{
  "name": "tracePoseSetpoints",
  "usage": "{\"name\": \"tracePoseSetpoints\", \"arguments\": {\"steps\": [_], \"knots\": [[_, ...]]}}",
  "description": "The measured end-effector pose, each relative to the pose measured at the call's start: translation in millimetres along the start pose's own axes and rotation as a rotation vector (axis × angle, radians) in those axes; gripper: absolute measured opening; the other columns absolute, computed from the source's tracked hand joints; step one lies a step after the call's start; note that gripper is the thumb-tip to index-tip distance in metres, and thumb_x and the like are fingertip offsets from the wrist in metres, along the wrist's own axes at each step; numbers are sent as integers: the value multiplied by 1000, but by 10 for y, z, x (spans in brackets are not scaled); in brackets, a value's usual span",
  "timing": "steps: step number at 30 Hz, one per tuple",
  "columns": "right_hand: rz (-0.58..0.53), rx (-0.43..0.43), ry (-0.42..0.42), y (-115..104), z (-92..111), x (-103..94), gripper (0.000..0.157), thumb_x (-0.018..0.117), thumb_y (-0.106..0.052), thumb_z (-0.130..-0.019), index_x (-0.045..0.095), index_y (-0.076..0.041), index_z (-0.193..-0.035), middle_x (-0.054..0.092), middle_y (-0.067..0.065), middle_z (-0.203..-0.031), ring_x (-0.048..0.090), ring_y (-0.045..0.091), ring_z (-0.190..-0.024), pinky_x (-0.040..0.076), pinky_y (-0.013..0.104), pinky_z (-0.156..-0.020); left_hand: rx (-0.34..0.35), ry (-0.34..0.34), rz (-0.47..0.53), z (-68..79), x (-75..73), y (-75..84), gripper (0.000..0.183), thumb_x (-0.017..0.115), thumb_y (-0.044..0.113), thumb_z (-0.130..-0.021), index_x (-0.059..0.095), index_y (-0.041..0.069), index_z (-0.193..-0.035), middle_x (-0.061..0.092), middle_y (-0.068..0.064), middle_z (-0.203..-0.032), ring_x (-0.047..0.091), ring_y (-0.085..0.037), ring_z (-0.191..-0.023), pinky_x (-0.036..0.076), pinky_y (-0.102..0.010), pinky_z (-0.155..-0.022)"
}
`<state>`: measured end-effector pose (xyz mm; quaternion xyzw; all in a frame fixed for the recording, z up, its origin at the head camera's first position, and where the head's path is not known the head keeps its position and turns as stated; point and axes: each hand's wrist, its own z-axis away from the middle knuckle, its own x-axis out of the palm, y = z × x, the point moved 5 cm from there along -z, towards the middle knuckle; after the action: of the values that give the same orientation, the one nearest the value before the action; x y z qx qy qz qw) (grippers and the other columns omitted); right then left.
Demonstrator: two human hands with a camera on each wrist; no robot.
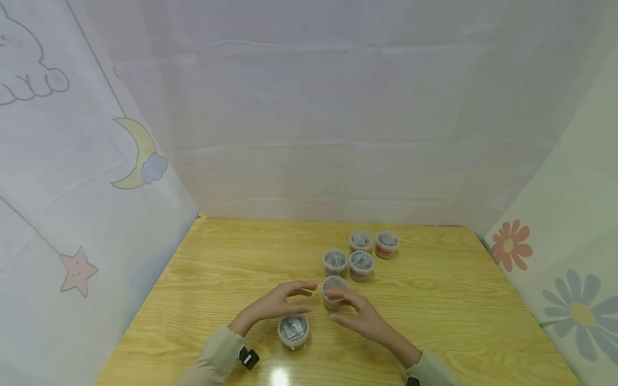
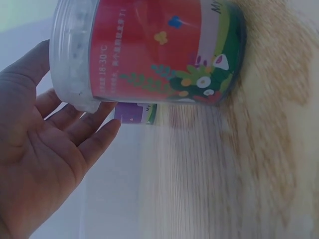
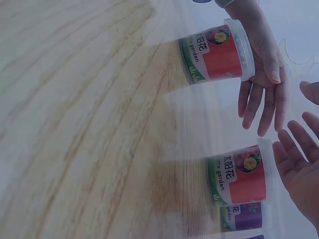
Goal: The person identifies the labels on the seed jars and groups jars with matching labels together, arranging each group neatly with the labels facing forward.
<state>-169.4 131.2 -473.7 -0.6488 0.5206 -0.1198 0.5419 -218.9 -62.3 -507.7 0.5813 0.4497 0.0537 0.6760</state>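
Both hands hover over the table with fingers apart and nothing in their grasp. My left hand (image 1: 275, 304) is just behind the nearest lidded tub (image 1: 293, 330), which stands upright. In the left wrist view that tub (image 2: 149, 50) shows a red label with plants and partly hides the fingers. My right hand (image 1: 359, 317) is beside a second tub (image 1: 333, 284), its fingers overlapping the lid in the head view. From the right wrist, this red-labelled tub (image 3: 241, 177) appears close to the right fingertips (image 3: 286, 154); the left hand (image 3: 264, 64) is beyond the first.
Behind the hands stand several more clear-lidded tubs: two side by side (image 1: 335, 261) (image 1: 361, 266), then two further back (image 1: 360, 241) (image 1: 387, 244). A purple-labelled tub (image 3: 244, 216) shows in the right wrist view. Printed cloth walls (image 1: 309, 161) enclose the wooden table (image 1: 232, 257).
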Motion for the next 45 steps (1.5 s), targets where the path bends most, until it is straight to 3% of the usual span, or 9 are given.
{"name": "tracePoseSetpoints", "arguments": {"steps": [4,10,17,22,28,33,38,45], "knots": [[11,-6,-19,-38,4,23,42,64,-6,-86,51,4,-125,54,22,-123,52,41,-109,48,31,-92,-3,6,9,18,-8,-3,54,62,26,-90,42,19,-139,45,-8,-140,51,-22,-120,37,-45,-104],[37,-6,-58,162,54,108,43,63,-13,-88,51,-4,-128,53,14,-128,53,29,-114,47,45,-92,-1,-22,20,50,-19,6,51,61,29,-91,42,23,-138,45,-11,-139,51,-19,-120,38,-45,-103],[20,-10,-82,256,80,209,42,64,-17,-88,53,-5,-126,55,14,-126,54,25,-112,49,39,-92,5,-63,19,89,-12,30,52,58,33,-92,43,15,-139,46,-9,-139,51,-19,-120,42,-48,-99],[30,-20,-73,173,67,260,43,67,-11,-85,53,1,-124,56,18,-124,55,29,-111,50,43,-89,-21,-83,14,113,-17,21,53,58,34,-92,44,11,-137,48,-2,-137,50,-17,-120,42,-46,-98],[52,-89,-83,-65,27,269,40,65,-5,-86,52,6,-122,55,22,-120,56,37,-104,52,46,-83,-27,-90,15,141,-36,6,46,60,32,-91,49,16,-133,52,2,-133,51,-18,-118,43,-46,-98],[40,-88,-104,-93,21,299,39,63,-7,-87,51,8,-122,54,24,-120,56,39,-105,51,46,-84,-35,-100,7,171,-33,-15,46,60,34,-91,49,20,-133,53,4,-132,52,-16,-117,43,-45,-97],[24,-60,-121,22,44,358,42,63,-9,-88,49,9,-124,52,27,-123,54,40,-108,50,48,-85,-40,-122,2,203,-33,-10,48,59,34,-91,50,15,-134,52,3,-132,53,-16,-117,44,-42,-96],[22,-49,-135,268,91,426,46,62,-17,-90,47,2,-129,51,20,-127,54,34,-112,50,45,-88,-49,-191,16,233,-24,12,51,60,33,-91,47,12,-135,51,-3,-135,52,-16,-118,43,-40,-98]]}}
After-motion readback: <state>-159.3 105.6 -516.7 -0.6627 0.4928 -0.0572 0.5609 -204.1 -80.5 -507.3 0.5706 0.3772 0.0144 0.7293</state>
